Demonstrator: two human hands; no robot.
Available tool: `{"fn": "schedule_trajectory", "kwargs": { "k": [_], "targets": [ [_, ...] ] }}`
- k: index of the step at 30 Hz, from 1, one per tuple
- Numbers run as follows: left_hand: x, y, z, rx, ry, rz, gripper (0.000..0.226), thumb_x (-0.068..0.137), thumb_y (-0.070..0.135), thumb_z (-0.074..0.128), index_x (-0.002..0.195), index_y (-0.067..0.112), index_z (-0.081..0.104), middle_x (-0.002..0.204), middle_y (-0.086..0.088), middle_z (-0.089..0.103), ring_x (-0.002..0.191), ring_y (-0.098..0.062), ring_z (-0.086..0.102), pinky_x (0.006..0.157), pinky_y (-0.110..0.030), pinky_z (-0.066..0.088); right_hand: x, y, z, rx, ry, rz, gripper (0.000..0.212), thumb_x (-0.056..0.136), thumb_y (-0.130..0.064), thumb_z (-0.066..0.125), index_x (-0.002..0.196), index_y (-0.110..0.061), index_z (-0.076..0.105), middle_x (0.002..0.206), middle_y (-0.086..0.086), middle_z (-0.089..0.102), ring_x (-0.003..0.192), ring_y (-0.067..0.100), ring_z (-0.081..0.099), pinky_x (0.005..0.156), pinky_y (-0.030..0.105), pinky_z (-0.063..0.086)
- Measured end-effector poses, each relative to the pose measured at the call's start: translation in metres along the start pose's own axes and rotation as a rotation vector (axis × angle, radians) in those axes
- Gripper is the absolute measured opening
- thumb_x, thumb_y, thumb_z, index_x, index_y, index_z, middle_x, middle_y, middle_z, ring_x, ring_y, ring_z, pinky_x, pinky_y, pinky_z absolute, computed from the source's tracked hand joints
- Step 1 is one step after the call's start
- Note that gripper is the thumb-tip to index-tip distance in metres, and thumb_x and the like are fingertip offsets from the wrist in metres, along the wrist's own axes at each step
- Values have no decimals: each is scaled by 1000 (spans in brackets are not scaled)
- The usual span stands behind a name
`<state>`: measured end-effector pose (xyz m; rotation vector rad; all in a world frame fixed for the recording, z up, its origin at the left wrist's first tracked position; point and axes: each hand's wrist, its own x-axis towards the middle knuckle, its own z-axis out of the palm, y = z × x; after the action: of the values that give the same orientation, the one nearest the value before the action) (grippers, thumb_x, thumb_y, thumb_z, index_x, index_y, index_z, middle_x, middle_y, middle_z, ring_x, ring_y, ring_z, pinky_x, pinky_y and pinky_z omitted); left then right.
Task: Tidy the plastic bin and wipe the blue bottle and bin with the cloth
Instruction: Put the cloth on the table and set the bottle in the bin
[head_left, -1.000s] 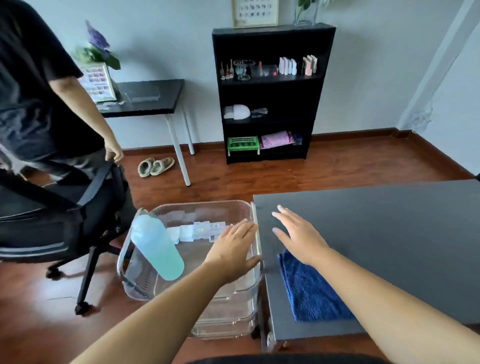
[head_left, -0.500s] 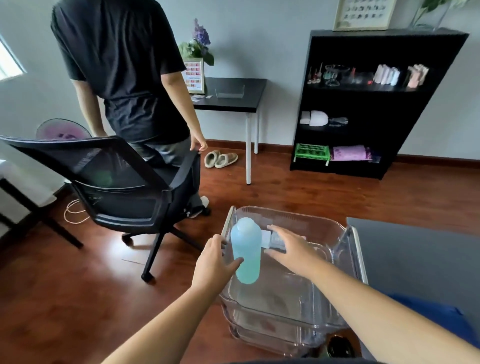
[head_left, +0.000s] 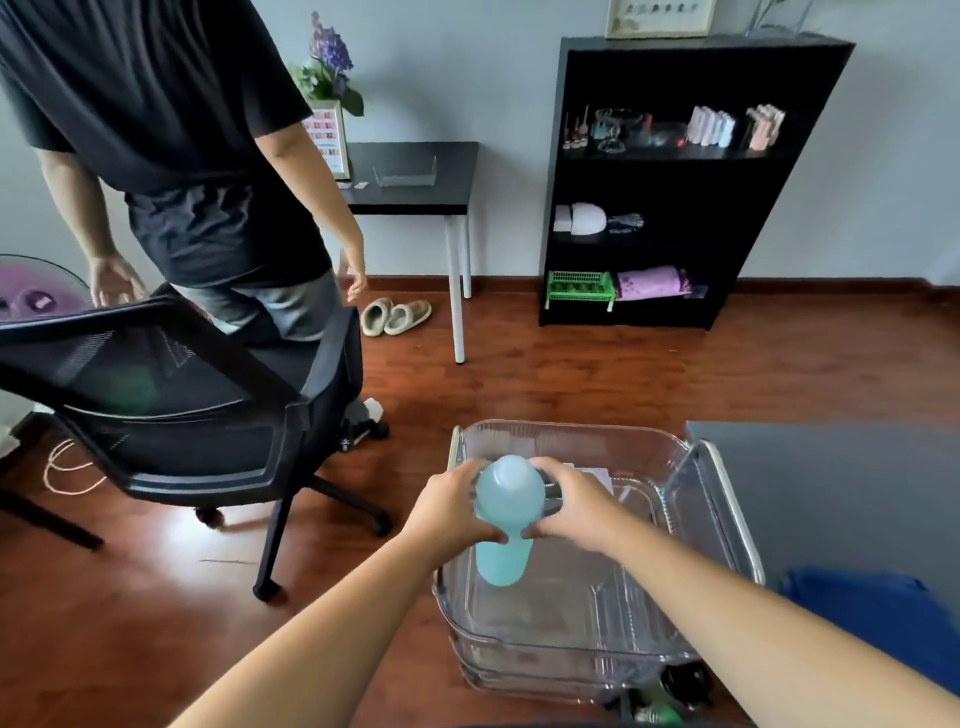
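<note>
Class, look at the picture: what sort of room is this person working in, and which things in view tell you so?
Probably a small home office or nail-care workroom: a black office chair, a black bookshelf holding small bottles and a white lamp-like device, and a side desk with a framed colour chart.

Your bin (head_left: 701, 499) was clear glossy plastic; the blue bottle (head_left: 503, 525) looked smooth, translucent matt plastic. Cloth (head_left: 878, 618) was soft blue fabric, worktop (head_left: 831, 483) matt dark grey, floor (head_left: 571, 374) glossy wood.
</note>
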<state>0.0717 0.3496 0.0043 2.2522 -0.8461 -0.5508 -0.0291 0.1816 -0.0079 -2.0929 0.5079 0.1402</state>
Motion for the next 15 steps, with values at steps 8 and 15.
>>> {"fn": "schedule_trajectory", "kwargs": {
  "k": [8, 15],
  "targets": [
    [34, 55, 28, -2, -127, 129, 80, 49, 31, 91, 121, 27, 57, 105, 12, 65, 90, -8, 61, 80, -30, 56, -26, 26, -64, 9, 99, 64, 75, 52, -21, 88, 118, -35, 55, 114, -10, 65, 104, 13, 63, 90, 35, 55],
    [75, 118, 73, -21, -164, 220, 73, 53, 27, 89, 118, 24, 57, 100, 11, 62, 91, -11, 59, 77, -24, 50, -41, 58, -139, -58, 157, 110, 81, 53, -29, 86, 126, -33, 51, 124, -7, 58, 112, 16, 56, 97, 41, 50]
  ]
}}
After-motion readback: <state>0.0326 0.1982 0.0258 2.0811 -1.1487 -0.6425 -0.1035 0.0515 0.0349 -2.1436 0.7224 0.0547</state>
